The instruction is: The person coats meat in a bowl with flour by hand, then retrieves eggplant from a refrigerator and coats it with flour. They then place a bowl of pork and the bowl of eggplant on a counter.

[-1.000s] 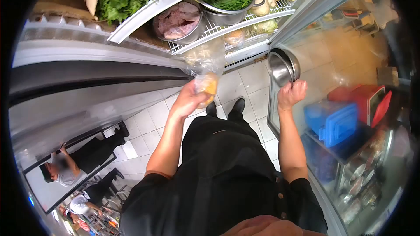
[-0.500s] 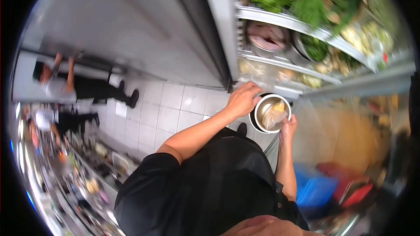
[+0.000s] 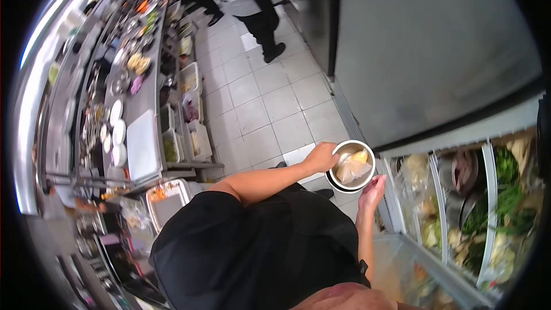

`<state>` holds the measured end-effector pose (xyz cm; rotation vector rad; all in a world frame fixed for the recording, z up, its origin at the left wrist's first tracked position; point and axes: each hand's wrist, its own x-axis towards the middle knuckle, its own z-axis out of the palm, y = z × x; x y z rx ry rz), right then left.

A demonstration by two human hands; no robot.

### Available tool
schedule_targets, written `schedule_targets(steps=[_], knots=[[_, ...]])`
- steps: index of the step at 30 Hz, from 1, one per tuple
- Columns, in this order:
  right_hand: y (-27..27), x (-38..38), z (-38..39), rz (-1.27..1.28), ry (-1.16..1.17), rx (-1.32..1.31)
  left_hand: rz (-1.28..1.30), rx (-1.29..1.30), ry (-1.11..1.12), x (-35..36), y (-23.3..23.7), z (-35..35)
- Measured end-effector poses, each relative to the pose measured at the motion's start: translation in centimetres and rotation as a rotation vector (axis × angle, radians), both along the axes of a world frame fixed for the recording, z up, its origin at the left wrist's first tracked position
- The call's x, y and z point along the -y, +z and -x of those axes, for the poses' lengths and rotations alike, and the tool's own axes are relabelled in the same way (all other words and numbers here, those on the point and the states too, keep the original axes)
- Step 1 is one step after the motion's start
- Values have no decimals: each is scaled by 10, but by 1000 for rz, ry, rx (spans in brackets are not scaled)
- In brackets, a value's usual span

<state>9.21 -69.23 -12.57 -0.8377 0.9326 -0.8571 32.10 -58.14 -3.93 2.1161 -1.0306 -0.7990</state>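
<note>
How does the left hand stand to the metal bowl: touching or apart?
Touching. The head view shows the left hand with its fingers curled over the rim of the metal bowl, with no gap between them.

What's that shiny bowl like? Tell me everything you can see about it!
The metal bowl is round, silvery and shiny, like steel, with a thin rim and deep smooth walls. It is held in the air, mouth turned toward the camera, over the pale tiled floor beside the fridge shelves. Inside lies a clear plastic bag of something yellowish. The left hand grips its rim on one side. The right hand is open by its lower edge; whether it touches is hard to tell.
</note>
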Motion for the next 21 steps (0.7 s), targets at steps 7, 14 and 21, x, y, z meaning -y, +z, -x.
schedule_targets(steps=[7, 14, 21], knots=[[30, -45, -129, 45, 373, -216, 185, -111, 268, -112, -37, -94], [-27, -126, -225, 72, 778, -589, 405, -486, 824, -268, -75, -193], [-96, -126, -115, 75, 505, -766, 290, 53, 1515, -559, -126, -373]])
